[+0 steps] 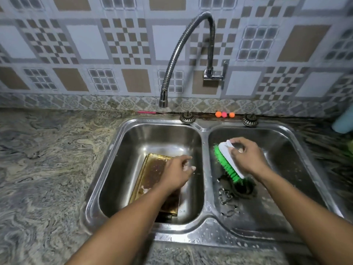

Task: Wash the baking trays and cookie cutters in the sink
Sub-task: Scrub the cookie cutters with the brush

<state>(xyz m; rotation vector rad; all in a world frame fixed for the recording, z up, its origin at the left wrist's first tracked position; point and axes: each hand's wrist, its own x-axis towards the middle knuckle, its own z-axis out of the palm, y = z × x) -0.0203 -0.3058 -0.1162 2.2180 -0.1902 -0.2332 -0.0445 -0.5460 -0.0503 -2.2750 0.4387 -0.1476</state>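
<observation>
Table: mottled grey-and-cream stone table [47, 159] surrounds a steel double sink [204, 129] set into it.
Wall: patterned tiles [86, 41] in brown, white and grey checks, with an ornamental border strip just above the table.
Faucet: a flexible metal faucet [191, 33] is mounted on the wall, arches left and ends above the back of the left basin; no water shows at its spout.
Sink rim: two round metal strainer plugs [187, 117] [250, 120] sit on the back rim, with three small orange and pink balls [224, 114] between them by the wall.
Right edge: a pale blue object [342, 121] stands on the table, blurred.
Baking trays: gold-coloured baking trays [152, 169], stacked with edges offset, lie in the left basin; the top one is brown-stained and carries flecks of suds.
Cookie cutters: metal cookie cutters [225, 197] lie on the floor of the right basin, just left of the drain.
Left hand: the left hand [177, 173] reaches over the right part of the trays, palm down, fingers curled and sudsy. I cannot tell if its grip closes on the tray edge or on nothing.
Right hand: the right hand [246, 157] hangs over the right basin, its grip wrapped round the white back of a scrubbing brush [225, 159].
Brush: turned on its side, green bristles facing left, its lower end above the drain.
</observation>
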